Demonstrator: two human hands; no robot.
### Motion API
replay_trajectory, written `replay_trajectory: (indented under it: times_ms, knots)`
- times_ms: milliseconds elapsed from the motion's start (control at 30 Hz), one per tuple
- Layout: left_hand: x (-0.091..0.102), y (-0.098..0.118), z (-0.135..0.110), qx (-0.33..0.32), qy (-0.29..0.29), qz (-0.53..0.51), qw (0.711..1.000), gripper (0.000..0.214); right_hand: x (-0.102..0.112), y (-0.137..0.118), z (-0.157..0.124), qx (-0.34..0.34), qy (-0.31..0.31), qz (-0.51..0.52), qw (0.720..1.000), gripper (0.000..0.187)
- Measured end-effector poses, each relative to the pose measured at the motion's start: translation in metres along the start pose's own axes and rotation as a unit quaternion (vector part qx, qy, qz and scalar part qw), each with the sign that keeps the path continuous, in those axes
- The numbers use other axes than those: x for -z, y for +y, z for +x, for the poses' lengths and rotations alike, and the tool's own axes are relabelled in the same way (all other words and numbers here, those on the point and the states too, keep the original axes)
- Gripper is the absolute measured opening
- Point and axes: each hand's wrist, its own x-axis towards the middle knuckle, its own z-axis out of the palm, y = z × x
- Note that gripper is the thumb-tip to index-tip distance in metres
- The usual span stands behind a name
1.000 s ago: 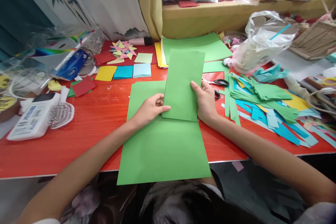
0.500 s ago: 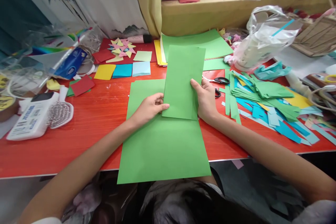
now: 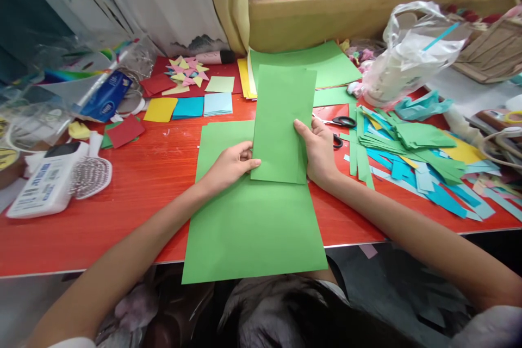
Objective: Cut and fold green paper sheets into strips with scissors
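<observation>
A folded sheet of green paper (image 3: 279,125) stands tilted between my hands, its layers slightly out of line along the right side. My left hand (image 3: 236,164) pinches its lower left edge between thumb and fingers. On the right edge, my right hand (image 3: 318,149) grips it with the thumb in front and the fingers behind. Beneath lies a larger green sheet (image 3: 253,234), which sticks out past the table's front edge. Scissors with black handles (image 3: 343,122) rest just beyond my right hand, partly hidden by it.
Green and blue paper offcuts (image 3: 428,168) cover the right side of the red table (image 3: 155,168). A plastic bag with a cup (image 3: 403,70) stands behind them. Yellow squares (image 3: 160,110), blue squares (image 3: 187,107) and a paper star (image 3: 187,72) lie back left. A hairbrush (image 3: 92,178) is at left.
The view has shifted slightly. Both hands keep their hold on the folded green paper, which has hardly moved.
</observation>
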Motion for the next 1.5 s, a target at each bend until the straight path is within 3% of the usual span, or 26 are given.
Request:
replay_trajectory:
  times_ms: [367,533,600,733,967,1200,1500]
  knots:
    - [0.0,-0.007,0.003,0.007,0.011,-0.034,0.999,0.023,0.002,0.002,0.001,-0.009,0.007,-0.017,1.0,0.026]
    - [0.001,-0.007,0.003,0.028,0.029,-0.038,0.998,0.037,0.002,0.001,0.0,-0.011,-0.004,-0.035,0.999,0.027]
    - [0.002,-0.004,0.002,0.036,0.011,-0.051,0.998,0.042,0.002,0.001,0.0,-0.016,-0.011,-0.039,0.999,0.025]
    - [0.003,0.004,0.0,0.042,-0.039,-0.086,0.995,0.031,0.0,0.001,-0.001,-0.033,-0.024,-0.023,0.999,0.021]
    - [0.005,0.001,0.003,0.027,0.086,-0.104,0.99,0.025,-0.007,-0.003,-0.008,-0.073,-0.089,0.0,0.993,0.026]
    - [0.009,0.003,0.004,0.043,0.092,-0.102,0.99,0.024,-0.004,0.0,-0.005,-0.095,-0.095,-0.019,0.991,0.028]
    - [0.033,0.005,0.011,-0.048,0.215,-0.099,0.97,0.021,-0.007,-0.003,-0.01,-0.15,-0.156,-0.036,0.976,0.028]
